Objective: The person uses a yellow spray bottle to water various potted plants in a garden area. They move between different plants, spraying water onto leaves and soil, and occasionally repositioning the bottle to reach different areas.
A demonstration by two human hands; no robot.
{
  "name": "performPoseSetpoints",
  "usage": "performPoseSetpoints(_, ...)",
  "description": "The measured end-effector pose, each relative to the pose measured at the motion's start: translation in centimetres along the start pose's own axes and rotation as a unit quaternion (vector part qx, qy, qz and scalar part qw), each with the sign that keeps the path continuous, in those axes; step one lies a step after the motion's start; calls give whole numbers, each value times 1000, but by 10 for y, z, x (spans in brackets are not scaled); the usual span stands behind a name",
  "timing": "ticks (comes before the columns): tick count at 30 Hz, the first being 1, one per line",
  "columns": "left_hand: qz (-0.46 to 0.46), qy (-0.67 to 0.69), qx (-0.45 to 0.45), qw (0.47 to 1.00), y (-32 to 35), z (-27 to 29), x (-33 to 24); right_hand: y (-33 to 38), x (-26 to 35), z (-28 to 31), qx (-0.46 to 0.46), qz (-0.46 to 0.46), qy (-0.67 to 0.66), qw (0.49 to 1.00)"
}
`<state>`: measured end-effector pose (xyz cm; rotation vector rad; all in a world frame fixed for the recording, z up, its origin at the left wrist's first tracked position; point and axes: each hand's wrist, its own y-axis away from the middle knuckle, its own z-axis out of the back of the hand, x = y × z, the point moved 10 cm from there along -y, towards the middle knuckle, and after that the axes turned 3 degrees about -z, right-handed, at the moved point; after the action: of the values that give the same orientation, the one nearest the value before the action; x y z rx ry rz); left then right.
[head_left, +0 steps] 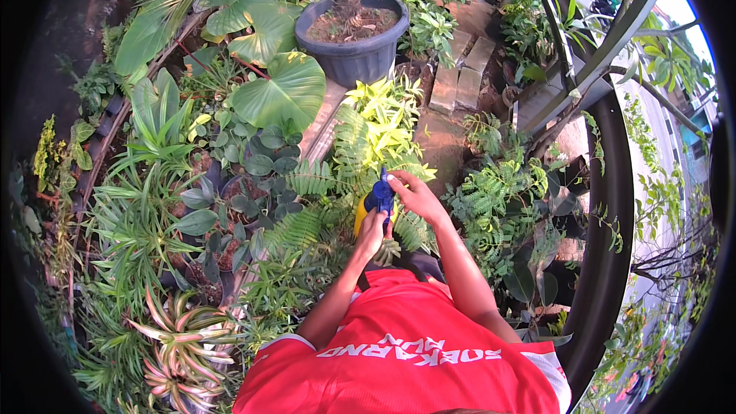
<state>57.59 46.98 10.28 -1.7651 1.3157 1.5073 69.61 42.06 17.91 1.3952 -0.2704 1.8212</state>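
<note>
In front of my body is a spray bottle with a blue head and a yellow body, partly hidden by my hands and the leaves. My left hand is closed round the near side of its blue head. From the right, my right hand reaches across with thumb and fingers pinched at the far, narrow end of that head, by the nozzle. Fern fronds spread beside the bottle, and a bright yellow-green leafy plant grows just beyond it.
A large dark pot with a palm stands ahead. Broad-leaved plants and striped spiky ones crowd the left. To the right are feathery shrubs and a curved black metal frame. Paving blocks lie beyond the pot's right side.
</note>
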Motion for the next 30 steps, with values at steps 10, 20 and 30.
performPoseSetpoints(10,-33,-26,24,999,-12,-8,-16,-42,40,0,-22,102,126,987)
performPoseSetpoints(20,-50,-43,-9,998,-29,-5,-7,-48,108,56,-75,132,137,979)
performPoseSetpoints(30,-120,-128,-11,984,-12,-16,-20,-29,169,44,69,241,216,944)
